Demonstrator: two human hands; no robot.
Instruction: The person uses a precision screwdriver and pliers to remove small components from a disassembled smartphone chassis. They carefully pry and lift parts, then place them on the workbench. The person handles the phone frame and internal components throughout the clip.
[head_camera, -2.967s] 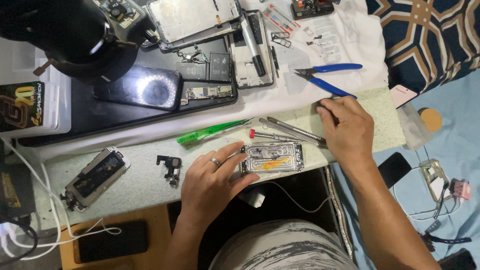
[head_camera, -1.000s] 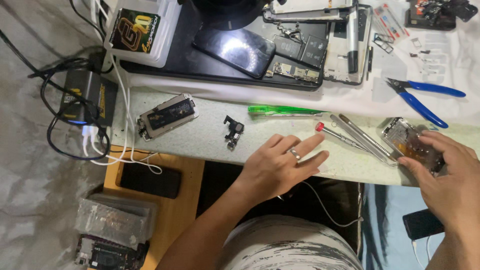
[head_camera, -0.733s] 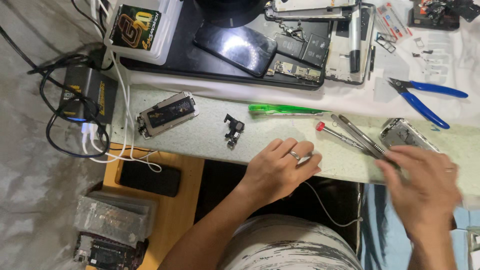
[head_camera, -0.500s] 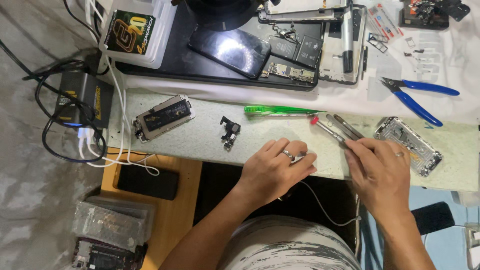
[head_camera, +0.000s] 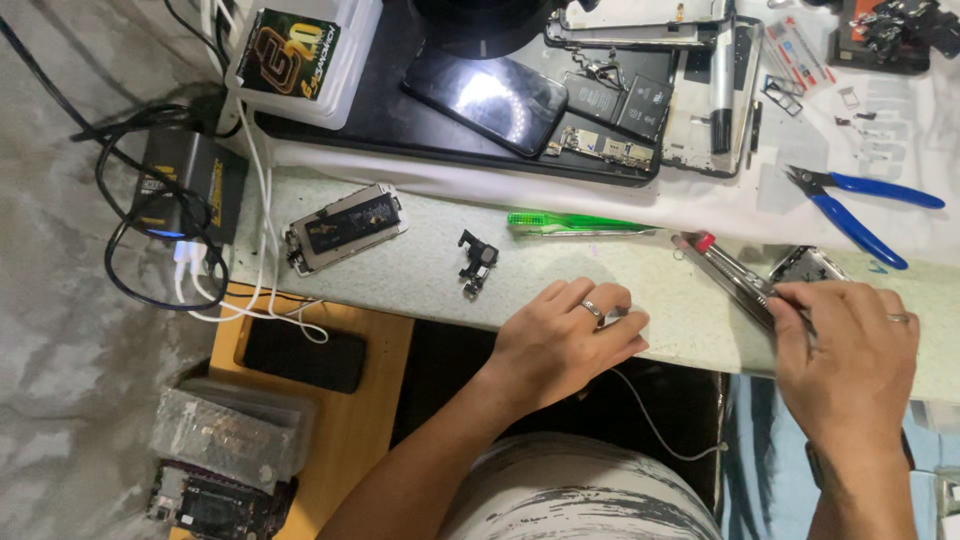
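Observation:
My left hand (head_camera: 565, 335), with a ring on one finger, rests palm down on the pale speckled worktop (head_camera: 420, 280) and holds nothing. A small black phone part (head_camera: 478, 262) lies just to its upper left. My right hand (head_camera: 850, 360) pinches the near end of slim metal tools (head_camera: 735, 280), one with a red collar, that lie slanted on the worktop. A silver phone frame (head_camera: 805, 262) sits right behind those fingers, partly hidden. A green toothbrush (head_camera: 570, 222) lies between the two hands, farther back.
An opened phone assembly (head_camera: 345, 228) lies at the left. Blue-handled pliers (head_camera: 865, 205) lie on white cloth at the right. A black mat (head_camera: 400, 130) holds a dark phone (head_camera: 485, 90) and boards. A charger (head_camera: 185, 185) with cables and a low wooden shelf (head_camera: 350, 420) stand left.
My right hand has set the silver phone frame down at the right and moved left onto the metal tools. My left hand has stayed on the worktop.

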